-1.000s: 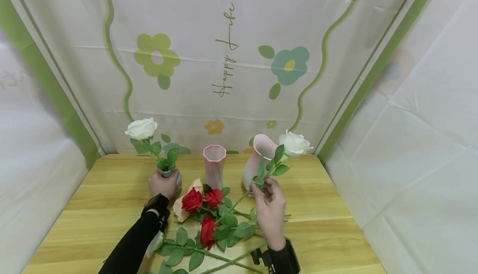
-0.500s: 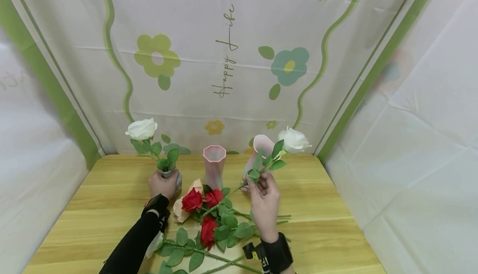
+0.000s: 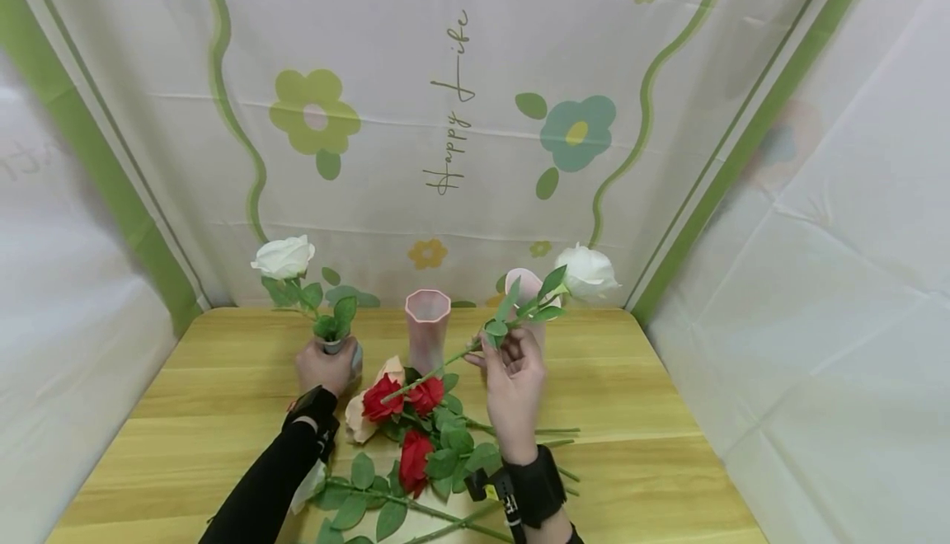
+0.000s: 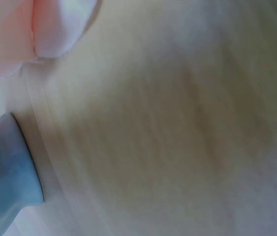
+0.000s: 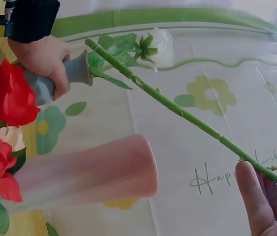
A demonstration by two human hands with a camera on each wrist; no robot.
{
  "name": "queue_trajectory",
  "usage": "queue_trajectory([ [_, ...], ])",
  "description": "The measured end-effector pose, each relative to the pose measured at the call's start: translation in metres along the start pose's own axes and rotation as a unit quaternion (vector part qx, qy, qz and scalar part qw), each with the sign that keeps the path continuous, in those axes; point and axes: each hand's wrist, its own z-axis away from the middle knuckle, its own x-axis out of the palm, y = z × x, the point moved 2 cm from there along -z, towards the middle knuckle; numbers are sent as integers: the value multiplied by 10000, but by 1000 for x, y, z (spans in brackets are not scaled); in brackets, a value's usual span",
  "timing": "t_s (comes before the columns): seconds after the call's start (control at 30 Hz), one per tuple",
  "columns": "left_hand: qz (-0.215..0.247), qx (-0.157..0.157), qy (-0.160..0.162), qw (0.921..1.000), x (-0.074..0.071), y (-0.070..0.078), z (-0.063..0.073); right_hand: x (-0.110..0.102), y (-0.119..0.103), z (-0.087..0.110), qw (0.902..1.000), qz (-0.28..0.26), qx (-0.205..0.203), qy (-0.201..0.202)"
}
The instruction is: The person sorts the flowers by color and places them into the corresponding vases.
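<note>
My left hand (image 3: 324,365) grips a small grey-blue vase (image 5: 78,69) around its neck. A white rose (image 3: 284,257) stands in that vase, leaning left. My right hand (image 3: 514,387) pinches the leafy stem of another white rose (image 3: 586,270) between thumb and fingers. This rose is held slanted, bloom up to the right, and the bare stem (image 5: 168,104) runs down to the left. In the head view its cut end overlaps the red roses (image 3: 416,461). An upright pink vase (image 3: 426,342) with an angular rim stands between the hands.
A second pink vase (image 3: 524,282), with a wavy rim, stands behind my right hand. Red and peach roses (image 3: 359,419) lie in a pile on the wooden table (image 3: 631,412), stems pointing right. Another white bloom (image 3: 306,486) lies by the left forearm. A printed cloth (image 3: 386,198) hangs behind.
My right hand has moved left and slightly up with the white rose, and the stem's cut end has swung left across the red roses. The left hand stays on its vase.
</note>
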Motion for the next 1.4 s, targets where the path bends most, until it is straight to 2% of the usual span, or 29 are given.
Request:
queue_trajectory([
  [0.37,-8,-104,-9,9999,0,0,2,15,-1,-11,9984,-433,56,366],
  [0.53,19,-173,-122,9998,0,0,2,19,6,-14,9976,-633,-174,224],
  [0.63,19,-196,-157,9997,1,0,2,7,66,-13,9924,-1089,-566,4],
  [0.77,-4,-178,-131,9998,1,0,1,11,79,-16,9924,-1110,-527,-11],
  [0.87,-31,-148,-102,9998,1,0,1,32,26,-19,9975,-679,-184,84],
  [0.9,-29,-132,-95,9999,1,1,1,35,22,-20,9977,-651,-178,81],
  [1.0,-45,-97,-67,9999,0,2,1,43,17,-21,9979,-595,-236,30],
  [1.03,-50,-96,-63,9999,0,2,1,44,20,-21,9971,-638,-398,-64],
  [1.17,-56,-98,-63,9999,-1,3,0,50,19,-20,9958,-646,-599,-238],
  [1.27,-102,-113,-65,9999,-1,3,0,55,23,-20,9972,-500,-523,-192],
  [1.4,-163,-156,-107,9997,-1,1,-1,54,73,-23,9945,-262,-891,-483],
])
